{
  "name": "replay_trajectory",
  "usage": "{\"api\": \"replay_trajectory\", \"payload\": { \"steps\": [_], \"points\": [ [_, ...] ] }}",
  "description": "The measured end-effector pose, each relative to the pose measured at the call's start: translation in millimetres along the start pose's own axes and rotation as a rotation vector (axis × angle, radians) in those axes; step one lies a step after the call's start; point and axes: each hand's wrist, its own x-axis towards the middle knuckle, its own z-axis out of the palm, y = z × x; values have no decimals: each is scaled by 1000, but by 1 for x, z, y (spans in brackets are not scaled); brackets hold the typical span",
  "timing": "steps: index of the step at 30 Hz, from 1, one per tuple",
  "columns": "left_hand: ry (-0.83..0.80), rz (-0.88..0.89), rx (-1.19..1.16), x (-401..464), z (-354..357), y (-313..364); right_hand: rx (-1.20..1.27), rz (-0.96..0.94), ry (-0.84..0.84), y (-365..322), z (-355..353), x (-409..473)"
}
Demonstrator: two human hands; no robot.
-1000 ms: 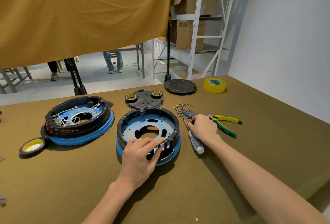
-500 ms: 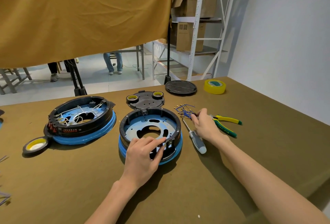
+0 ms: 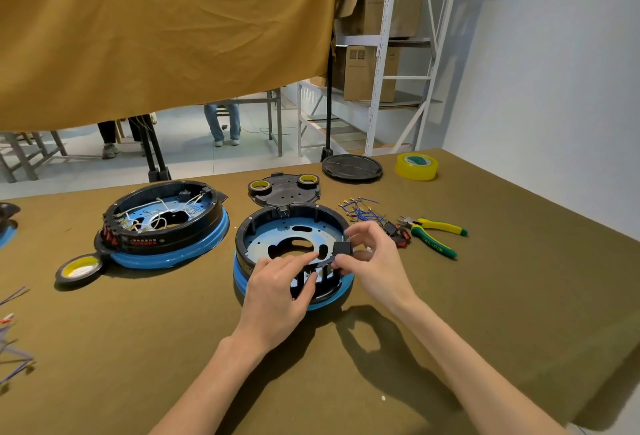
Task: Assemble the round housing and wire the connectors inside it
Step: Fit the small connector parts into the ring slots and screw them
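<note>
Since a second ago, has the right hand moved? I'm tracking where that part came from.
Yes. The right hand left the blue wire bundle beside the green-and-yellow pliers and now pinches a small black block at the unwired housing's rim.

The open housing [image 3: 294,247] is sitting mid-desk [image 3: 485,313], with the wired housing [image 3: 162,223] lying to its left. Behind it a cover plate [image 3: 284,188] is resting; pliers [image 3: 433,235] and loose wires [image 3: 360,212] are lying to its right, a tape roll [image 3: 416,166] farther back.
</note>
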Motion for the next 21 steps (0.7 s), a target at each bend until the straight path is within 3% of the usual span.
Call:
{"api": "replay_trajectory", "payload": {
  "steps": [7, 12, 21],
  "points": [
    [4, 74, 25, 2, -2, 1, -107, -23, 20, 12, 8, -22],
    [4, 106, 84, 1, -3, 4, -366, -227, 152, 9, 13, -31],
    [0, 177, 139, -1, 0, -1, -394, -335, 135, 14, 19, -34]
  ]
}}
